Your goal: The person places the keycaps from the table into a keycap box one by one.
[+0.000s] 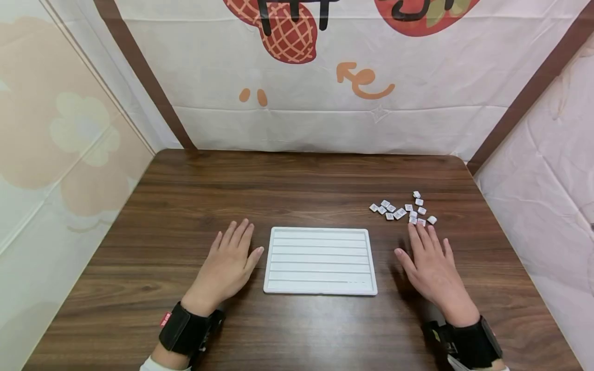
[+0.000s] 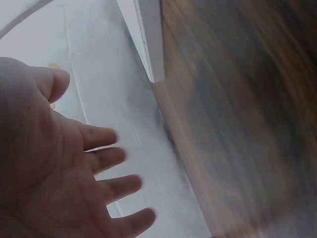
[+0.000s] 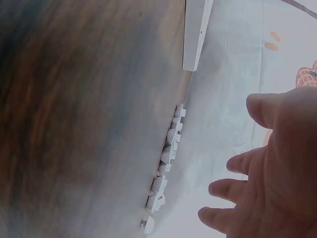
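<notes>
1. Flanking the ridged board: left hand, right hand, straight-fingered, holding nothing!
2. Board's well inside the side edges of the counter.
3. White tiles, toward its far right corner; markings too small to read.

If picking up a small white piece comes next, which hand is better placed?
Likely the right hand: it is open, empty and right by the near edge of the small white pieces. The left hand, also open and empty, is farther off, on the other side of the white board.
</notes>
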A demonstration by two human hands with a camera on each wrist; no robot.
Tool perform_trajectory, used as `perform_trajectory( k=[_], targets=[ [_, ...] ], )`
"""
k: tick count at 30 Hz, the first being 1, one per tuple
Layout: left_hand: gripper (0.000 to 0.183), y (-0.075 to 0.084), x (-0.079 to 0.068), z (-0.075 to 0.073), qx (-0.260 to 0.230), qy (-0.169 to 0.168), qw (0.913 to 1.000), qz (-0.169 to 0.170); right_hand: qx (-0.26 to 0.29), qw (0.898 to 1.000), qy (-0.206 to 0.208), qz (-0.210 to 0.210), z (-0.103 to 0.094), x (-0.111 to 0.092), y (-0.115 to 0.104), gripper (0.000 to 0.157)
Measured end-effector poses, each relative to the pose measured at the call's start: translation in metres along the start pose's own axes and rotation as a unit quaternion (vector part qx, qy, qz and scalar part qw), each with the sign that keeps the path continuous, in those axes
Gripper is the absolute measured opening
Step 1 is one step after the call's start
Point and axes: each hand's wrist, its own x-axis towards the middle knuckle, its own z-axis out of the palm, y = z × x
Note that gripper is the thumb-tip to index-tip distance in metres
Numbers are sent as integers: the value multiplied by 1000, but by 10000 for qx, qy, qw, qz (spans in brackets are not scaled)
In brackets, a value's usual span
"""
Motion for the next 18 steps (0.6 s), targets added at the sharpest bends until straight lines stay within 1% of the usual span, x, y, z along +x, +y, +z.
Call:
perform_trajectory(
  k=[3, 5, 10, 14, 18],
  targets=[
    [55, 4, 2, -1, 121, 127, 9997, 165, -35, 10000, 14, 20, -2, 0, 0, 71],
    [49, 7, 4, -1, 218, 124, 9994, 224, -77, 10000, 13, 10, -2, 0, 0, 71],
    [37, 13, 7, 0, 361, -310, 9987, 203, -179, 9998, 65, -25, -4, 2, 0, 70],
    [33, 16, 9, 1, 435, -580, 9971, 216, -216, 9996, 145, -54, -5, 5, -1, 69],
    [31, 19, 11, 2, 396, -856, 9954, 152, -294, 9991, 288, -113, -7, 9, -2, 65]
  ],
)
